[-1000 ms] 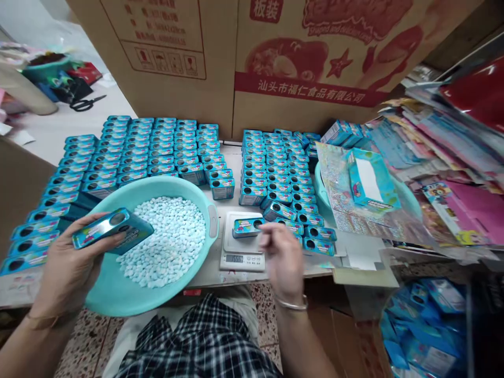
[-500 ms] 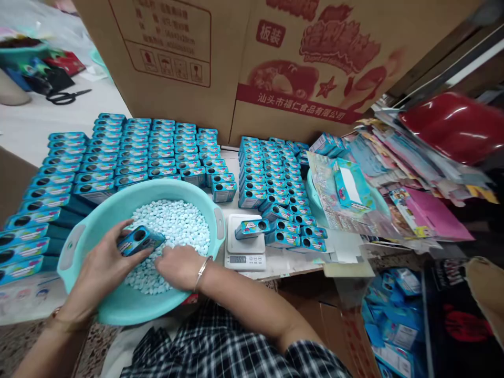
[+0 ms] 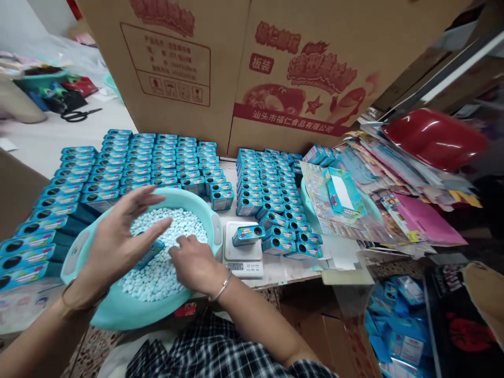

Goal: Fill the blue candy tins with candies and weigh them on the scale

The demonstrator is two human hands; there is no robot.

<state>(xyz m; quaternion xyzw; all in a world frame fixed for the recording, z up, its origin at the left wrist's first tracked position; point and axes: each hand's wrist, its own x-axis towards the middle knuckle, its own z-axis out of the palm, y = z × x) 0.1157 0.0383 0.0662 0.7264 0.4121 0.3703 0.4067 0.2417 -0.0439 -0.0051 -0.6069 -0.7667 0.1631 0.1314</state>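
Observation:
A turquoise basin holds a heap of small pale-blue candies. Over its left side is my left hand, open, with thumb and fingers spread apart. Beneath that hand a small blue candy box lies on the candies, partly hidden by the thumb and palm. My right hand rests on the heap with its fingers bent and drawn together; anything inside them is too small to make out. To the right of the basin, a digital scale carries another blue box.
Rows of blue boxes stand left and right behind the basin. A large cardboard carton walls off the back. Packaging sheets and a red bowl are at right; a bag of blue boxes sits lower right.
My left hand has let go of the blue box, lifted and spread its fingers; the box now lies on the candies. My right hand has shifted slightly right. The whole view has tilted a little.

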